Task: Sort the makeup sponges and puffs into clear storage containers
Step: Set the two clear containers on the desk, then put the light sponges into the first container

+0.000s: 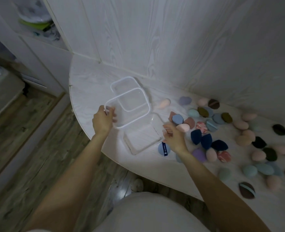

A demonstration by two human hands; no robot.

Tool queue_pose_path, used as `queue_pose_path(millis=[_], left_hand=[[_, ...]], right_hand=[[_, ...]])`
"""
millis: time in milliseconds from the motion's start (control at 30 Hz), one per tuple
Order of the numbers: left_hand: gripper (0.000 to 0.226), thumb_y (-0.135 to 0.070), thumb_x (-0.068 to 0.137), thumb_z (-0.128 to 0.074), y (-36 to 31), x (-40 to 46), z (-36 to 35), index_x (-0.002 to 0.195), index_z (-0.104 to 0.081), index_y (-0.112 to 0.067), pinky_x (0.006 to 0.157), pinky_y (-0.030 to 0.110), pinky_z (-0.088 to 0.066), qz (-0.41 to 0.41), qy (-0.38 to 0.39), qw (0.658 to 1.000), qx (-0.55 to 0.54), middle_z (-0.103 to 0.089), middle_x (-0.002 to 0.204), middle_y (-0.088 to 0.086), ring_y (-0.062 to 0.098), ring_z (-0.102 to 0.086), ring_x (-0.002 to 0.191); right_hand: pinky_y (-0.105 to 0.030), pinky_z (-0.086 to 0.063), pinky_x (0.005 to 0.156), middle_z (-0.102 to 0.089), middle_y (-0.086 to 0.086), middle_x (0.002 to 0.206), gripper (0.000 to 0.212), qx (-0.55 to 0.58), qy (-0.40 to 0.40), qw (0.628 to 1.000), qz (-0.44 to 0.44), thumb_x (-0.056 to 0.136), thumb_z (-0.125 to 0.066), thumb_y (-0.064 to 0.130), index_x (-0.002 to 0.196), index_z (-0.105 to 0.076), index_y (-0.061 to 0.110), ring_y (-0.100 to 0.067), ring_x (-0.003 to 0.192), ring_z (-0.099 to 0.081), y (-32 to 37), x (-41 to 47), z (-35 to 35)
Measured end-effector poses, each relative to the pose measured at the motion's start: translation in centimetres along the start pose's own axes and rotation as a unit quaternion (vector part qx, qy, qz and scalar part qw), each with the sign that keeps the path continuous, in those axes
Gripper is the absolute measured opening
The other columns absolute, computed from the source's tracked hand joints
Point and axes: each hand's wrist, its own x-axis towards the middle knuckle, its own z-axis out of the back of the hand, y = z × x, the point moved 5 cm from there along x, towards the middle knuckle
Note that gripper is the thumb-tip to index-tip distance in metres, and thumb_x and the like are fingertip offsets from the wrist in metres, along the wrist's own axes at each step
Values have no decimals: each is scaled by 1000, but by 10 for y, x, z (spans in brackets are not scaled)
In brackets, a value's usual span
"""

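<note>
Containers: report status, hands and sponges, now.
Left hand grips clear lid. Right hand holds open container rim. Sponges and puffs all on table. Nothing blocking.

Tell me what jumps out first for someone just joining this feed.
The scatter of colourful sponges and puffs across the right side of the white table. Left of it, the left hand holds a clear lid by its corner, while the right hand is at the empty clear container.
</note>
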Motion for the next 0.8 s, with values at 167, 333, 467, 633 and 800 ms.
queue_pose_path(millis=[167, 333, 467, 633, 800], left_hand=[[38, -41, 93, -48, -3, 3, -9, 122, -43, -17, 73, 29, -44, 18, 2, 1000, 2, -67, 97, 4, 19, -65, 79], [57, -35, 88, -58, -9, -24, 6, 138, -32, -24, 88, 34, -44, 21, -56, 997, -46, -50, 128, -5, 10, -54, 101], [48, -22, 88, -57, -8, -67, 9, 133, -40, -23, 86, 25, -46, -33, -50, 993, -103, -51, 126, -9, 7, -51, 106], [24, -18, 89, -54, -56, -96, -31, 111, -61, -18, 88, 26, -41, -295, 128, 944, 71, -64, 112, -3, 16, -54, 103], [32, -15, 87, -56, -116, -89, -108, 119, -58, -13, 85, 31, -41, -408, 241, 871, 132, -60, 118, 8, 27, -51, 106]], right_hand=[[-24, -55, 67, -55, -7, 101, 24, 77, -33, 996, -39, 94, -48, 1, 117, -55, 3, -19, 90, -56, -4, -9, -5], [-38, -53, 86, -57, -2, 94, 26, 113, -46, 989, -85, 94, -48, 5, 119, -53, 4, -16, 82, -56, -8, -13, -15], [-37, -44, 98, -58, -10, 118, 27, 74, -62, 993, -63, 93, -51, 12, 120, -53, 9, -24, 108, -54, -5, -19, -9], [-22, -38, 80, -57, -1, 109, 20, -17, -104, 994, 37, 94, -50, 13, 111, -60, 9, -15, 100, -52, -1, -37, 29], [-37, -42, 86, -59, -13, 114, 23, -200, -144, 960, 133, 87, -55, 7, 109, -60, 7, -30, 103, -53, -2, -23, 75]])
